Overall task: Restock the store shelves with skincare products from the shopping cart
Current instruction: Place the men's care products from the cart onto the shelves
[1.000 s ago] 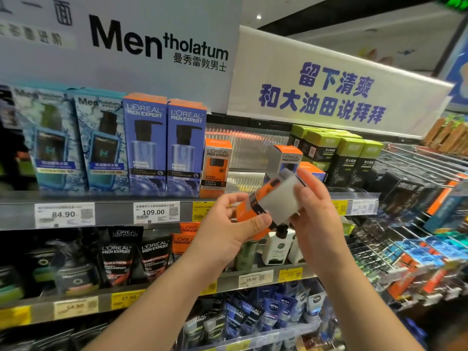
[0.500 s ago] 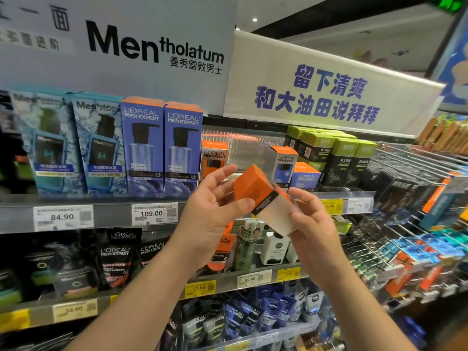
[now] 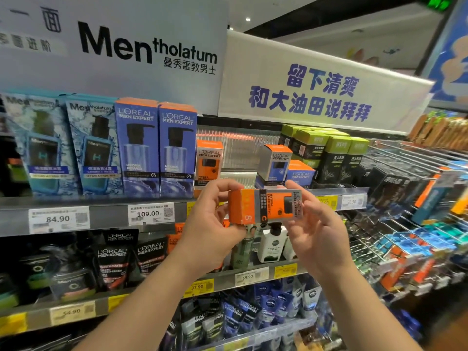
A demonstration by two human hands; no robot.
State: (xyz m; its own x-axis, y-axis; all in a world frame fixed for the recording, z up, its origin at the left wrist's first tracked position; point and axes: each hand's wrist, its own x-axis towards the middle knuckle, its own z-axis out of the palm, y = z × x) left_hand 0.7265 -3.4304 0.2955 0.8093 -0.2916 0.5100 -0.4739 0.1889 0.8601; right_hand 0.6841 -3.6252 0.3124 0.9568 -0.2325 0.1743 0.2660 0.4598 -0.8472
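Orange box (image 3: 264, 205), held sideways before the top shelf (image 3: 106, 216) front edge.
Left hand (image 3: 211, 229) grips its left end, right hand (image 3: 317, 229) pinches its right end; a matching box (image 3: 208, 164) stands upright on the shelf, apparently just behind.

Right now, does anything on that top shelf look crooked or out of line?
Yes. The small blue L'Oreal box stands turned at an angle, unlike the orange box facing front. A gap lies between them, with the lower blue box beside it.

The orange box (image 3: 264, 205) lies sideways in mid-air before the top shelf (image 3: 106, 216), printed face outward, black-and-silver band at right.
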